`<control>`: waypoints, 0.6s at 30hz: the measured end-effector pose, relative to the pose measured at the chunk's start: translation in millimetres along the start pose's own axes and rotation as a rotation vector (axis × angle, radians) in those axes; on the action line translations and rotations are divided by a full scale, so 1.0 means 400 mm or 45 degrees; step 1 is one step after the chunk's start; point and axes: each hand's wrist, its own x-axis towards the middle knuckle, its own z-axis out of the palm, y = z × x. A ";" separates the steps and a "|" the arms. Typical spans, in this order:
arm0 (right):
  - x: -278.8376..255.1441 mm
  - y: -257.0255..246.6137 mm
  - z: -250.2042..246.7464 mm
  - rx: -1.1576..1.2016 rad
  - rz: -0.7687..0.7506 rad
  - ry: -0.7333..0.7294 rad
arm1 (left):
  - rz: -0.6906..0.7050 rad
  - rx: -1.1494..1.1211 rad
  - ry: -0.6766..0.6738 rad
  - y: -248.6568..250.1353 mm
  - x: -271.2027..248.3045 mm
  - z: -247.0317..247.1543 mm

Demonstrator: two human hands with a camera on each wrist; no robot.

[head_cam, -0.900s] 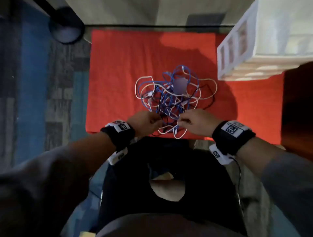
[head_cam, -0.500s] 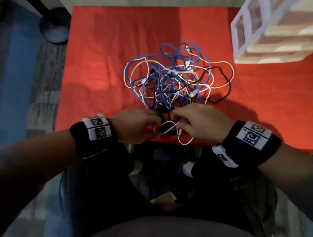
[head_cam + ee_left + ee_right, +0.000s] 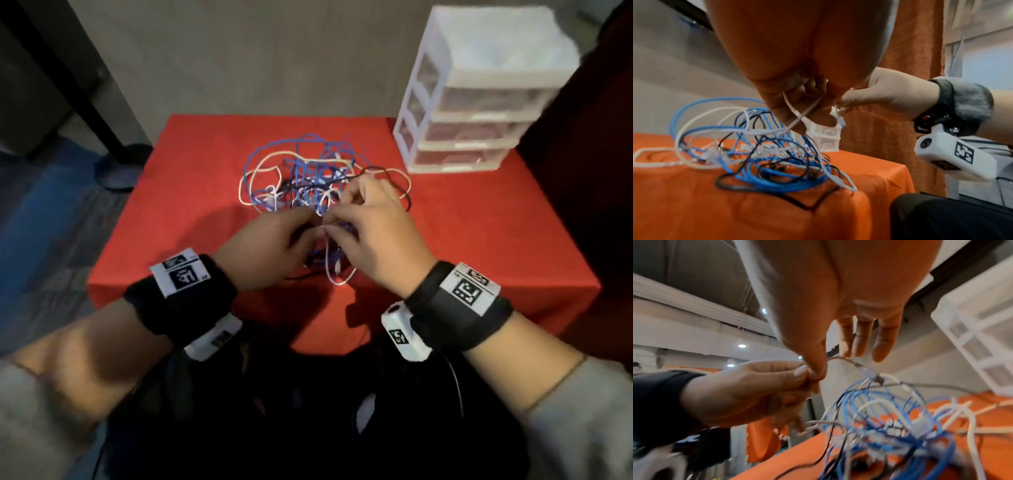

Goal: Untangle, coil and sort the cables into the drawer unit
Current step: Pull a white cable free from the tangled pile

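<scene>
A tangle of blue, white and black cables (image 3: 305,174) lies in the middle of the red cloth (image 3: 191,205). Both hands hover over its near side, fingertips meeting. My left hand (image 3: 308,233) grips a thin white cable (image 3: 330,270), whose strands cross under its curled fingers (image 3: 797,100). My right hand (image 3: 334,226) pinches the same white cable (image 3: 840,358) between thumb and forefinger, with the other three fingers (image 3: 859,340) stretched out. The white cable's loop hangs below the hands towards the table's near edge. The white drawer unit (image 3: 472,102) stands at the back right, drawers closed.
The red cloth covers a small table whose near edge (image 3: 308,308) is just under my wrists. A dark pole with a round base (image 3: 120,168) stands on the floor at the left. A dark red surface (image 3: 589,171) rises to the right of the drawer unit.
Both hands have risen from the table's near edge and come closer together, lifting the white cable out of the tangle. The head view has tilted up, showing the whole drawer unit.
</scene>
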 end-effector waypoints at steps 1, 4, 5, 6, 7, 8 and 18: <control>0.011 0.008 -0.013 0.014 -0.008 0.012 | 0.000 -0.021 0.028 0.007 0.007 -0.004; 0.035 0.036 -0.061 0.255 0.115 -0.067 | 0.004 -0.020 0.059 0.010 0.025 -0.031; 0.042 0.046 -0.076 0.314 0.170 -0.081 | -0.016 0.008 0.057 0.010 0.034 -0.044; 0.045 0.053 -0.090 0.373 0.203 -0.091 | -0.038 0.041 0.047 0.007 0.041 -0.058; 0.048 0.061 -0.104 0.426 0.229 -0.104 | -0.034 0.077 0.041 0.004 0.049 -0.073; 0.050 0.067 -0.120 0.468 0.253 -0.124 | -0.006 0.107 0.048 0.001 0.056 -0.089; 0.078 0.142 -0.168 -0.042 0.107 -0.064 | 0.062 0.204 0.049 0.001 0.134 -0.111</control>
